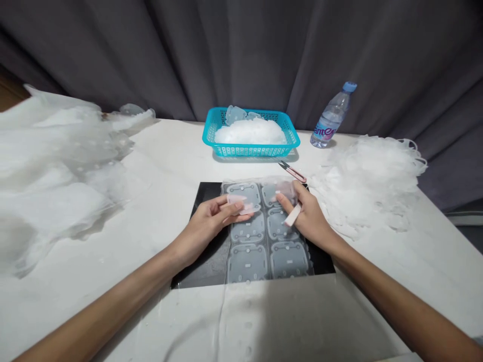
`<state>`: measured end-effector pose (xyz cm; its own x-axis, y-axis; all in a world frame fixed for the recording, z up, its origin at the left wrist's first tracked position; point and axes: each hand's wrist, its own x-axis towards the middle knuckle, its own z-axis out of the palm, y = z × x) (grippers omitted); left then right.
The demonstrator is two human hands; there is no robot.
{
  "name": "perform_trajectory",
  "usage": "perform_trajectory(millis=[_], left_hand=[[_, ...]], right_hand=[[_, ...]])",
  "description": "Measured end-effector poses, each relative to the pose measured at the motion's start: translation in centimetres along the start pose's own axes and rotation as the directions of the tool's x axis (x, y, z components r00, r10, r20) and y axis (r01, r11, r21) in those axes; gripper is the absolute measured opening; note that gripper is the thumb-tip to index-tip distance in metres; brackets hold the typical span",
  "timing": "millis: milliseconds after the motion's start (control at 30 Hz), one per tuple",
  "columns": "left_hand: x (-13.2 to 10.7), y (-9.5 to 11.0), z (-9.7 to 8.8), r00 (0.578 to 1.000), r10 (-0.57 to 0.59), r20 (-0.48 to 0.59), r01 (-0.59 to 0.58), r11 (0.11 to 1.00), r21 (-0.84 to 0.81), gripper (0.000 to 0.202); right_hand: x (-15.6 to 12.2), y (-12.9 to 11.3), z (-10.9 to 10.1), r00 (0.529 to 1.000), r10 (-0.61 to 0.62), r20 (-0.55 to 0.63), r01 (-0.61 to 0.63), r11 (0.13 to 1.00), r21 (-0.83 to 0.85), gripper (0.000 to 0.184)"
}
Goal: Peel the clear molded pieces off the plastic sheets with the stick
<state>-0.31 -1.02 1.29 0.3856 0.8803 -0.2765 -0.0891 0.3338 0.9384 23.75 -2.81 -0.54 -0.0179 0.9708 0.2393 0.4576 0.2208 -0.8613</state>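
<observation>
A clear, flexible moulded sheet (248,259) with rows of rounded-square shapes lies over a black board (211,266) and runs on toward the near table edge. My left hand (222,213) pinches one translucent rounded-square piece (241,193) at the sheet's far left, thumb on top and fingers beneath. At the far right corner, my right hand (304,208) grips the sheet between thumb and fingers. A pale pinkish strip-like object (293,215) sticks out from under the right palm; its kind is unclear. Pink-handled thread snips (292,172) lie just beyond the right hand.
A turquoise basket (251,150) holding a heap of translucent pieces (251,131) stands at the back. Right of it is a water bottle (332,118). Clear sheets (64,166) are piled at left, and stringy clear scraps (366,176) at right. A dark curtain (241,55) hangs behind.
</observation>
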Motion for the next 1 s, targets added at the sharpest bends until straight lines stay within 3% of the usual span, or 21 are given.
perform_trajectory(millis=[100,233,333,400,467,533,600,633,700,833,1000], left_hand=[[0.2,0.2,-0.5,1.0,0.014,-0.022,-0.013,0.998,0.056,0.036],[0.4,0.0,-1.3,0.989,0.117,-0.087,-0.098,0.976,0.197,0.039],[0.5,-0.2,-1.8,0.961,0.25,-0.12,-0.179,0.89,0.418,0.037],[0.5,-0.1,-2.0,0.915,0.372,-0.158,-0.201,0.757,0.622,0.036],[0.3,0.0,-1.9,0.844,0.515,-0.15,-0.201,0.563,0.802,0.034],[0.2,0.2,-1.5,0.8,0.6,-0.006,-0.255,0.349,0.902,0.03],[0.4,0.4,-0.9,0.789,0.566,0.239,-0.393,0.166,0.904,0.025],[0.6,0.5,-0.5,0.785,0.515,0.344,-0.461,0.116,0.88,0.026],[1.5,0.6,-0.1,0.783,0.419,0.46,-0.543,0.1,0.834,0.034],[3.7,0.5,-0.2,0.805,0.303,0.51,-0.58,0.225,0.783,0.051],[4.7,0.0,-0.9,0.808,0.329,0.489,-0.577,0.266,0.773,0.053]], right_hand=[[0.3,0.8,-0.2,0.999,-0.033,-0.025,0.027,0.981,-0.194,0.03],[1.2,1.9,-0.4,0.997,-0.051,-0.055,0.037,0.971,-0.235,0.02],[1.7,2.2,-0.7,0.985,-0.13,-0.11,0.098,0.962,-0.256,0.025],[1.8,1.9,-1.0,0.971,-0.192,-0.144,0.15,0.954,-0.259,0.038],[1.6,1.3,-1.4,0.964,-0.219,-0.154,0.183,0.959,-0.216,0.049],[1.2,0.5,-1.7,0.974,-0.201,-0.11,0.186,0.974,-0.129,0.054],[1.0,-0.3,-2.0,0.986,-0.164,-0.018,0.163,0.985,-0.059,0.05],[0.9,-0.6,-2.1,0.988,-0.148,0.035,0.15,0.988,-0.042,0.045],[0.8,-1.0,-2.2,0.982,-0.136,0.133,0.141,0.989,-0.03,0.032],[0.5,-1.2,-2.3,0.955,-0.124,0.269,0.132,0.991,-0.014,0.014],[0.6,-0.9,-2.2,0.934,-0.195,0.301,0.218,0.975,-0.042,0.012]])
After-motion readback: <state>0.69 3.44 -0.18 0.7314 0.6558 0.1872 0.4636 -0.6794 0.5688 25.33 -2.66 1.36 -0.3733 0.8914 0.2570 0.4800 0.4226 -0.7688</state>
